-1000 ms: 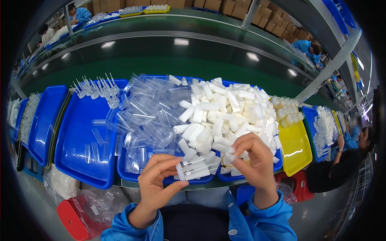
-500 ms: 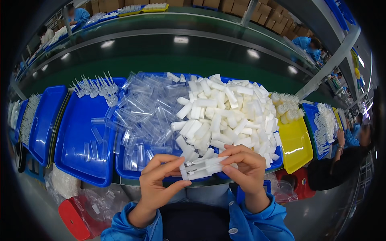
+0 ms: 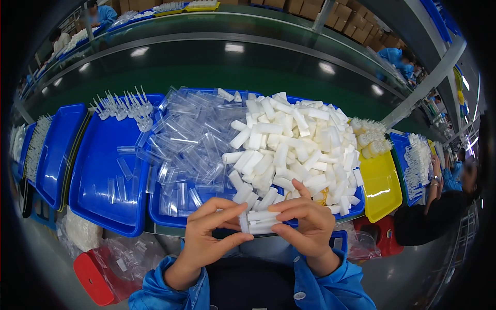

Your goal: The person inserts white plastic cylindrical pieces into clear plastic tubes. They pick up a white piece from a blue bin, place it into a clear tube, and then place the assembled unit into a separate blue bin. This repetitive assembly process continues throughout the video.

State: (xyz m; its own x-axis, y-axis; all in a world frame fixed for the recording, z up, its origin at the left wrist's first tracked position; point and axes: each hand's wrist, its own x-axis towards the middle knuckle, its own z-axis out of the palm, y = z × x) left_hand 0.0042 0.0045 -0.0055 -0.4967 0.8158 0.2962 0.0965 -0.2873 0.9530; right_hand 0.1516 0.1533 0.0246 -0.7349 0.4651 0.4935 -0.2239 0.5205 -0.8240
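In front of my body, both hands hold a small white assembly (image 3: pixel 262 221) between them. My left hand (image 3: pixel 213 230) is closed on its translucent end cap, pinched between thumb and fingers. My right hand (image 3: pixel 306 222) grips the other end, where white oblong blocks lie side by side, with one finger raised. Just beyond the hands is a heap of white foam-like blocks (image 3: pixel 289 139). Left of that heap lies a pile of clear plastic sleeves (image 3: pixel 194 129). The fingers hide part of the assembly.
A blue tray (image 3: pixel 103 178) at the left holds white stemmed parts (image 3: pixel 124 108) and several clear sleeves. A yellow tray (image 3: pixel 382 188) with pale parts stands at the right. Red stools (image 3: pixel 93 276) stand below. Beyond runs a green conveyor belt (image 3: pixel 206 67); a co-worker's arm (image 3: pixel 434 175) is at right.
My right hand has moved left, closer to my left hand. The blocks now sit closer to the end cap, and the assembly is held more level. One right finger has lifted.
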